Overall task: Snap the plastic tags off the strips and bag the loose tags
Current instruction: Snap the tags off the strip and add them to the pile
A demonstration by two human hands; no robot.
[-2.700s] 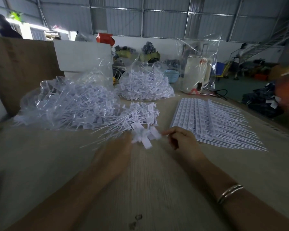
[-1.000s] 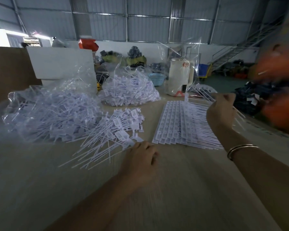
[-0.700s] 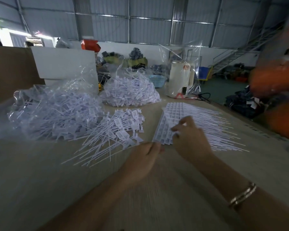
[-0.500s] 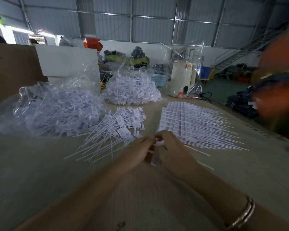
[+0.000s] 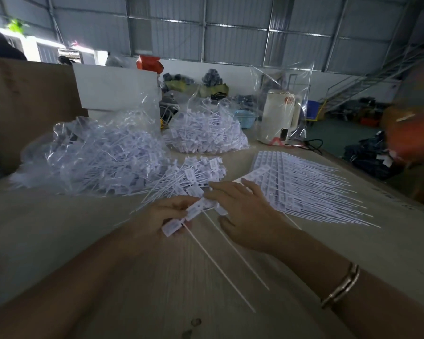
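Nearest the camera lie two forearms over a pale wooden table; the right wrist carries a metal bangle; two dark spots mark the wood near the lower edge.

The left hand has its fingers and thumb curled round a short strip of white plastic tags, pinching it at the flat label heads; the thin tails of those tags run from the heads toward the camera across the table. The right hand lies with fingers spread and fairly straight, its fingertips touching the far end of that same strip; whether it pinches a tag underneath, I cannot tell.

Just beyond the hands sits a loose pile of separated tags, heads toward the right and tails fanned to the left; to its right, touching the right hand's fingers, lies a flat stack of unbroken tag strips, heads in rows at the left and tails pointing right.

Farther back on the left is a large clear plastic bag full of tags; behind the pile sits a second, smaller bagful; right of that stands a white kettle inside an upright clear bag.

Behind the left bag stand a white board and a brown panel; a blurred orange shape fills the right edge; corrugated metal walls close the background.
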